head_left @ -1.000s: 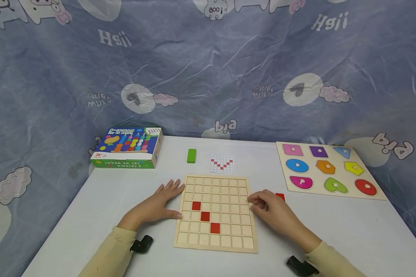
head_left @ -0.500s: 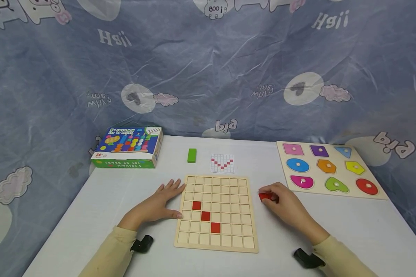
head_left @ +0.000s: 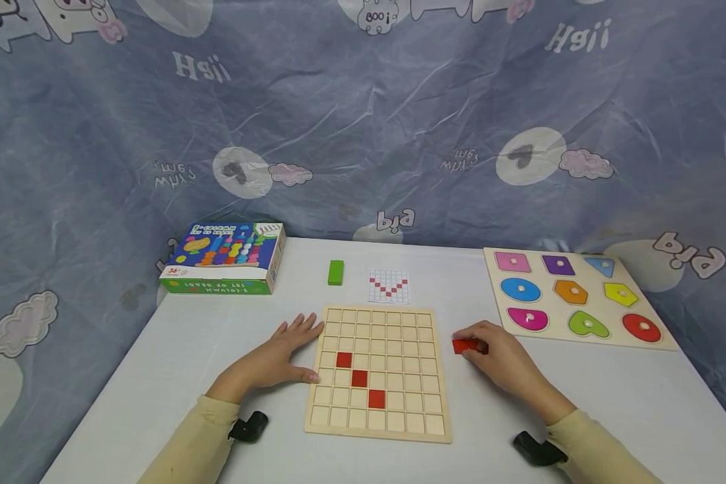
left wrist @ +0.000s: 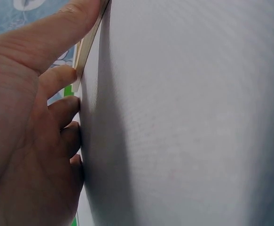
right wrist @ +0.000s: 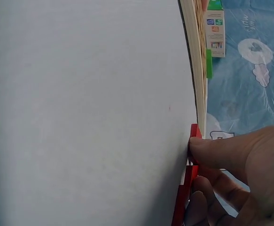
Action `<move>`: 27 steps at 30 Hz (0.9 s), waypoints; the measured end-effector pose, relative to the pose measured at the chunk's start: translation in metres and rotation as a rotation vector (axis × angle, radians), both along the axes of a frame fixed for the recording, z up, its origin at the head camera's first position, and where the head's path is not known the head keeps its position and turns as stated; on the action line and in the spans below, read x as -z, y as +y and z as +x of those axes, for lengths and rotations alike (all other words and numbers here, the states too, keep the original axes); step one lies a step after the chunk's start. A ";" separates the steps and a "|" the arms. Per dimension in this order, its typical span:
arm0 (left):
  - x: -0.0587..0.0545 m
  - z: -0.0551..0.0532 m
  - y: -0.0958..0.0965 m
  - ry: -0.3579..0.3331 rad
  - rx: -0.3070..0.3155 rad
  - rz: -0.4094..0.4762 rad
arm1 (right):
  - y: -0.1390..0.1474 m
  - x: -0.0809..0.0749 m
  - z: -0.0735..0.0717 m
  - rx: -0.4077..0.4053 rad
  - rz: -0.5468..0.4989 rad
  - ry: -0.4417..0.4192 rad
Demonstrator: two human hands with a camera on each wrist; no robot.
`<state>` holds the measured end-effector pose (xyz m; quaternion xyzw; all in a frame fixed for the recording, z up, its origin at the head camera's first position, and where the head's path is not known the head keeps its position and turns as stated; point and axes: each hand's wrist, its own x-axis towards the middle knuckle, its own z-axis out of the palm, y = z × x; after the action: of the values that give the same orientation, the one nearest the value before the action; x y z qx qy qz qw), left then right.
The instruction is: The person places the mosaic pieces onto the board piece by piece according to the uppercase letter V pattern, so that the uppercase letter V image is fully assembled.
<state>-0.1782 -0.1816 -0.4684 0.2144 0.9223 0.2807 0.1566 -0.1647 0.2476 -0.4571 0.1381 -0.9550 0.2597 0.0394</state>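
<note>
A square wooden grid board (head_left: 408,366) lies in front of me, with three red square tiles (head_left: 359,378) set along a diagonal in its left half. My left hand (head_left: 275,356) rests with fingers spread, its thumb and index fingertip at the board's left edge. To the right of the board, my right hand (head_left: 499,349) pinches a red tile (right wrist: 194,131) with thumb and fingers close over the table. More red tiles (right wrist: 179,202) lie under its other fingers, partly hidden by them.
A printed grid card (head_left: 389,286) with a red V and a green block (head_left: 335,272) lie behind the board. A bead-toy box (head_left: 222,259) stands back left. A shape puzzle board (head_left: 556,319) lies back right. Patterned cloth (head_left: 351,121) rises behind the table.
My right hand has moved from the board's right edge a little rightward to the red tiles, fingers closing on one. My left hand stays in place at the board's left edge.
</note>
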 end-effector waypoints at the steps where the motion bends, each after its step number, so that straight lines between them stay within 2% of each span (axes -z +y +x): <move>1: 0.000 0.000 0.000 0.000 -0.001 -0.003 | 0.000 0.000 0.000 -0.001 0.001 0.002; 19: -0.003 0.002 0.000 -0.006 -0.006 0.013 | -0.002 0.000 0.001 0.010 -0.032 -0.009; 27: -0.003 0.002 0.000 -0.009 -0.008 0.015 | -0.002 -0.001 0.000 -0.029 -0.010 -0.024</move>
<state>-0.1763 -0.1811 -0.4653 0.2106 0.9203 0.2893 0.1580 -0.1649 0.2456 -0.4565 0.1486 -0.9519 0.2668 0.0250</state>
